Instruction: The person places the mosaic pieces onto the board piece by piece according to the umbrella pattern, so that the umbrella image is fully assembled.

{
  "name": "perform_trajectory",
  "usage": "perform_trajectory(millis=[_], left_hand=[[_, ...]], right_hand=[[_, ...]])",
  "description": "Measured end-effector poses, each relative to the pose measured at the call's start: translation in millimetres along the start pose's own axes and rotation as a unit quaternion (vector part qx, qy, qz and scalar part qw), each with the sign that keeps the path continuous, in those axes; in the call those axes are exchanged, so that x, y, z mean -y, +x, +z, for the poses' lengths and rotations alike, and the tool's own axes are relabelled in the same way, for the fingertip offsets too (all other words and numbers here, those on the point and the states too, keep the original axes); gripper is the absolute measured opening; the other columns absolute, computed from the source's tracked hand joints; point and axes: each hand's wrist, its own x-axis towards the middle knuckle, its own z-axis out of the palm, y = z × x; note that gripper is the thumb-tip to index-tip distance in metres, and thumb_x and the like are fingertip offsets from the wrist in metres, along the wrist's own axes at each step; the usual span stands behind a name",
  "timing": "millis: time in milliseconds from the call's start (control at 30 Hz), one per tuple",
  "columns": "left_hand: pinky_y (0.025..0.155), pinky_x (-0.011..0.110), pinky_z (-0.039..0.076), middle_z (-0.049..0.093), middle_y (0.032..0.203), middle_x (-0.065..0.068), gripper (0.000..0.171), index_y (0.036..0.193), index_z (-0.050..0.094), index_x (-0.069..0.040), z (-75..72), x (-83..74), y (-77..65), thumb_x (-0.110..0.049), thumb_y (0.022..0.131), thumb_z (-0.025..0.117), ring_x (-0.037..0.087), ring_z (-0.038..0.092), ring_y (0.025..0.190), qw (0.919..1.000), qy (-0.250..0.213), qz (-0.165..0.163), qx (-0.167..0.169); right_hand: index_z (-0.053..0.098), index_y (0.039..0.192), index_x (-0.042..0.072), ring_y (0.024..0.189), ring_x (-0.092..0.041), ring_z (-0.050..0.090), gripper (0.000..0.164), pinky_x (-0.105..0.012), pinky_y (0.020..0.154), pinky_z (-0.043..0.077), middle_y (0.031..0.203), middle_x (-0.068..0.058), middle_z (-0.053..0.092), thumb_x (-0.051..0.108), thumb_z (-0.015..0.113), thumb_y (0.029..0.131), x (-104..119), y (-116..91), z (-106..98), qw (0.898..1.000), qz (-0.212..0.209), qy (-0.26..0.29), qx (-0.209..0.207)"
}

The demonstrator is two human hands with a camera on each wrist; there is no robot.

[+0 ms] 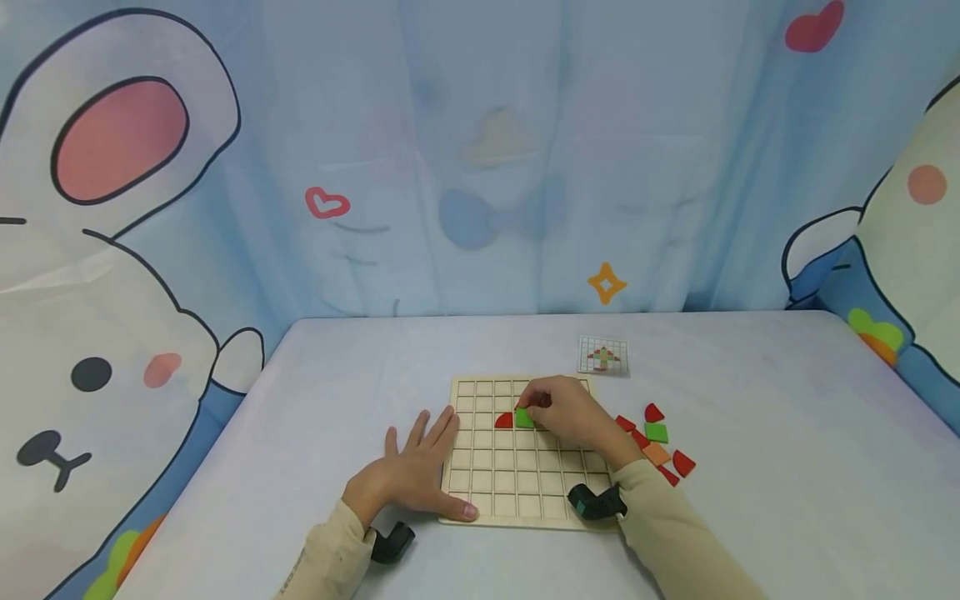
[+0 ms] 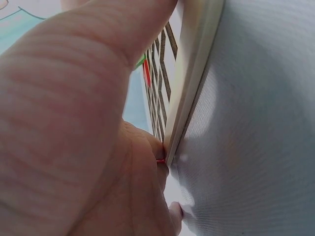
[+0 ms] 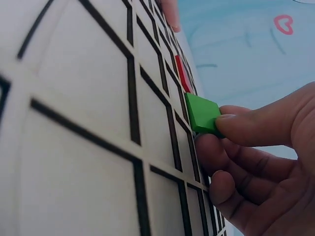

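Note:
A wooden grid board point(image 1: 517, 483) lies on the white table. My left hand point(image 1: 408, 471) rests at its left side with fingers spread and straight, thumb on the front left corner. Thumb and fingers of my right hand point(image 1: 566, 408) pinch a green square tile point(image 3: 202, 113) at the board's upper middle. Whether the tile is fully seated in its cell I cannot tell. Directly left of it sits a red rounded tile point(image 1: 504, 421). A sliver of red shows just behind the green tile, mostly hidden by my right hand.
Right of the board lie several loose tiles: red ones such as a rounded piece point(image 1: 683, 463), a green square point(image 1: 656, 432) and an orange square point(image 1: 657, 453). A pattern card point(image 1: 603, 356) with a coloured grid figure lies behind the board. A printed curtain point(image 1: 480, 250) hangs at the table's back edge.

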Motion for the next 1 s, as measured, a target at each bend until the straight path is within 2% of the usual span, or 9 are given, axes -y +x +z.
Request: perform_trajectory(millis=[133, 367, 567, 767, 1000], left_hand=[[0.12, 0.076, -0.001, -0.002, 0.181, 0.003, 0.135, 0.174, 0.008, -0.011, -0.3, -1.3, -1.1, -0.071, 0.08, 0.084, 0.035, -0.005, 0.164, 1.0, 0.002, -0.001, 0.0], [0.12, 0.076, -0.001, -0.003, 0.181, 0.004, 0.136, 0.174, 0.006, -0.01, -0.7, 0.0, -1.3, -0.073, 0.08, 0.083, 0.037, -0.005, 0.164, 1.0, -0.002, 0.007, -0.002], [0.119, 0.077, -0.002, -0.006, 0.18, 0.004, 0.136, 0.174, 0.004, -0.011, 0.8, 3.3, 0.4, -0.075, 0.081, 0.08, 0.037, -0.007, 0.164, 0.9999, -0.008, 0.015, 0.0], [0.12, 0.076, -0.001, -0.003, 0.181, 0.003, 0.133, 0.174, 0.007, -0.011, -1.1, -0.8, -2.0, -0.071, 0.082, 0.083, 0.036, -0.006, 0.164, 1.0, 0.002, 0.005, 0.0], [0.119, 0.076, -0.004, -0.004, 0.181, 0.004, 0.133, 0.174, 0.006, -0.011, -1.2, -0.6, -2.5, -0.068, 0.082, 0.085, 0.037, -0.008, 0.163, 0.9999, -0.008, 0.012, 0.001]], right_hand=[[0.077, 0.099, 0.01, 0.083, -0.016, 0.06, 0.018, -0.04, 0.078, 0.052, 0.09, 0.002, 0.068, -0.006, 0.068, 0.098, 0.2, -0.1, 1.9, 1.0, -0.011, -0.023, 0.004], [0.078, 0.101, 0.005, 0.089, -0.018, 0.062, 0.017, -0.042, 0.081, 0.054, 0.095, -0.001, 0.065, -0.008, 0.071, 0.094, 3.6, 0.3, 4.4, 0.998, -0.029, -0.059, 0.005], [0.078, 0.1, 0.002, 0.085, -0.017, 0.059, 0.013, -0.041, 0.08, 0.054, 0.092, -0.002, 0.064, -0.008, 0.073, 0.093, 6.4, 0.0, 6.8, 0.996, -0.036, -0.077, 0.006], [0.079, 0.1, 0.001, 0.085, -0.016, 0.061, 0.014, -0.04, 0.08, 0.056, 0.092, -0.002, 0.067, -0.009, 0.073, 0.093, 7.4, -0.4, 7.3, 0.996, -0.039, -0.078, 0.001], [0.078, 0.101, 0.005, 0.085, -0.016, 0.064, 0.012, -0.041, 0.08, 0.055, 0.093, 0.0, 0.071, -0.003, 0.071, 0.097, 6.5, -4.3, -1.7, 0.999, -0.014, -0.053, 0.001]])
